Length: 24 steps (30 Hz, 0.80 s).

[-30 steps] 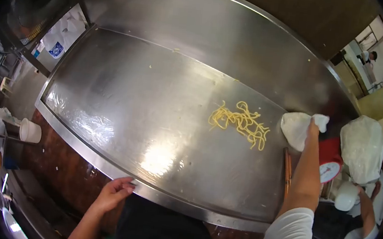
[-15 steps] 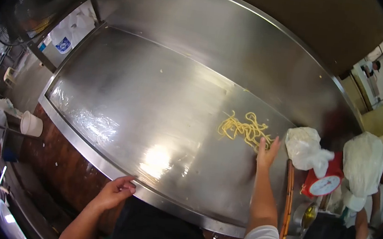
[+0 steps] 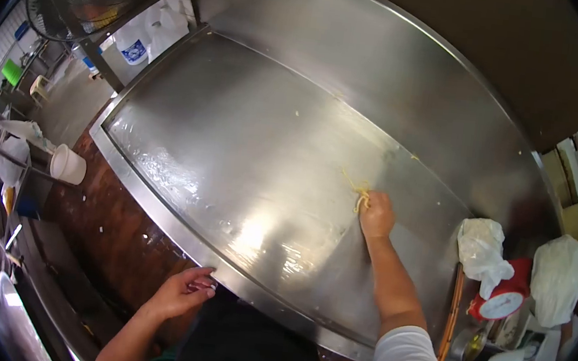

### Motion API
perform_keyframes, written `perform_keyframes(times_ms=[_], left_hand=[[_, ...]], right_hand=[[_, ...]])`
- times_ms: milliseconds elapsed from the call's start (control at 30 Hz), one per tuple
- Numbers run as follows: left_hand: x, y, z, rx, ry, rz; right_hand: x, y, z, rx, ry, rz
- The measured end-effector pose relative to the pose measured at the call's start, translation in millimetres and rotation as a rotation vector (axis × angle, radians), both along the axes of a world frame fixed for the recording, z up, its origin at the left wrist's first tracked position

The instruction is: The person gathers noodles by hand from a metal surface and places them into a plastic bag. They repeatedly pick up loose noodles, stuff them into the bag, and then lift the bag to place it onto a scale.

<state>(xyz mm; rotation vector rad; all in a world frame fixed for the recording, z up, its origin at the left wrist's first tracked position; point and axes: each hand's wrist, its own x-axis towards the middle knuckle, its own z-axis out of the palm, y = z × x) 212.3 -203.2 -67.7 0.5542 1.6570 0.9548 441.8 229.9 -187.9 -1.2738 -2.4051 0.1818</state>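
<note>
The right hand (image 3: 376,216) is closing over the yellow noodles (image 3: 358,190), fingers curled and bunching them into 1 clump against the steel griddle (image 3: 237,140); only a few strands are poking out past the knuckles. Half a second ago that hand was flat beside a loose, spread tangle, so the gathering is well under way and the noodles are sliding leftward with the hand. The left hand (image 3: 182,292) is resting on the griddle's near rim, fingers loosely bent, holding nothing. Off to the right are sitting a white plastic bag (image 3: 483,247) and a red scale (image 3: 505,298).
</note>
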Motion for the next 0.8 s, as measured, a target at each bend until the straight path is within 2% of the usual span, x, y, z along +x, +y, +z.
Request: perform_keyframes(times_ms=[100,167,200,267,300,367,567,767,800], left_hand=[[-7,-15,2,-0.005,0.012,0.037],[-12,-24,0,-0.007,0.028,0.046],[-15,-27,0,-0.01,0.02,0.056],[-17,-32,-3,-0.009,0.002,0.063],[-18,-34,-6,0.001,0.001,0.066],[-18,-33,-9,0.02,-0.005,0.064],[-17,-19,-15,0.096,0.01,-0.02],[-7,8,-18,0.15,-0.024,-0.098],[-4,11,-18,0.162,-0.082,-0.05]], right_hand=[[0,7,2,0.024,0.057,-0.051],[-2,17,3,-0.108,0.154,-0.103],[-9,15,20,-0.101,0.147,-0.1],[-17,15,63,-0.374,0.377,-0.147],[-19,16,83,-0.367,0.37,-0.151],[-25,17,123,-0.575,0.542,-0.146],[-25,-15,235,-0.692,0.746,-0.144],[-1,-41,291,-0.633,0.762,-0.082],[4,-44,299,-0.642,0.758,-0.069]])
